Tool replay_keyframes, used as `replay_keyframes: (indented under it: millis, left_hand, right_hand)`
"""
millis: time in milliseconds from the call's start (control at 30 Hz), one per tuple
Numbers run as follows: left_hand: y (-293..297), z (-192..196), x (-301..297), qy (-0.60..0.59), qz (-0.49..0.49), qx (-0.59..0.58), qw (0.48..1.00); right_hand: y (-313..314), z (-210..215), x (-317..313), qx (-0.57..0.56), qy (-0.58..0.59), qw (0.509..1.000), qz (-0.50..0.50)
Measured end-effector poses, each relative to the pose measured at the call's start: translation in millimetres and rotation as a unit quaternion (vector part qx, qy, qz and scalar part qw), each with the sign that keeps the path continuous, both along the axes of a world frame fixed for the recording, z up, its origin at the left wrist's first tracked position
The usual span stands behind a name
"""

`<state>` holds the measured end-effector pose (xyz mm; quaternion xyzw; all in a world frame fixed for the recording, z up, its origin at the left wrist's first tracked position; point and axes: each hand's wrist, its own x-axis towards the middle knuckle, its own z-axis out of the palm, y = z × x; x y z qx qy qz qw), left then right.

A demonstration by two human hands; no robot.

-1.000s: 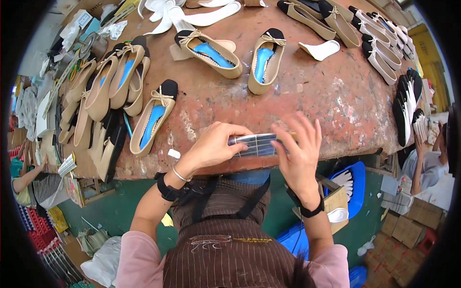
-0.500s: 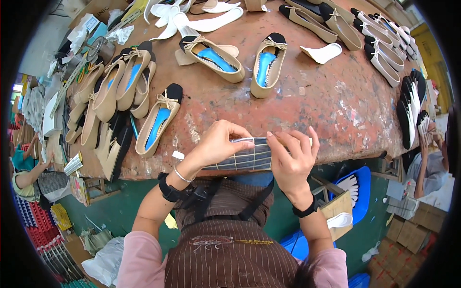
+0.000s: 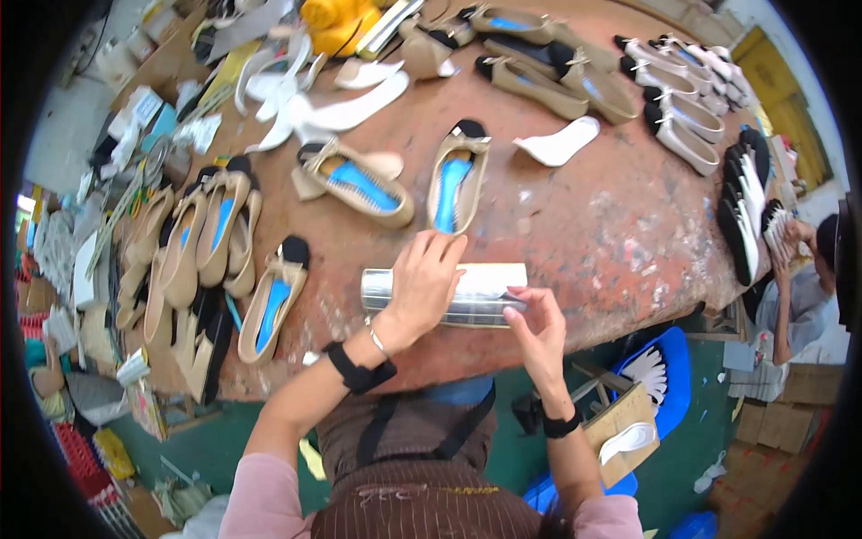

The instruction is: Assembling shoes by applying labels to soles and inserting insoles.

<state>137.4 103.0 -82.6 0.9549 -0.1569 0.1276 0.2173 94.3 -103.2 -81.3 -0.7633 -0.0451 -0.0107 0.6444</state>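
The table fills most of the view. Past its right end sits another person; below its near edge stands a blue bin. A shoe pile crowds the left end, and pale shoes line the far right. The shiny clear roll lies on the table near its front edge. The left hand grasps it from above, fingers bent over and hiding its middle. The right hand has thumb and fingertips at its right near edge; whether they pinch film I cannot tell. A bow shoe stands right beyond the left fingers, blocking that side. A white insole lies farther off, right of it.
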Motion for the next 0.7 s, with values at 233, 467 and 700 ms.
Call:
replay_keyframes:
  millis: [233, 467, 700]
  left_hand:
    - [-10.5, -26.8, 76.5, 0.116, 0.089, 0.072, 0.987]
    - [53.3, 40.7, 17.1, 0.375, -0.028, -0.714, 0.591]
    - [63.8, 65.0, -69.1, 0.376, -0.048, -0.746, 0.547]
  right_hand:
    - [-23.6, -1.9, 1.1, 0.163, 0.093, 0.982, 0.0]
    - [-37.5, 78.9, 22.1, 0.092, 0.006, 0.989, 0.112]
    - [8.5, 133.4, 36.8, -0.199, -0.214, 0.937, 0.192]
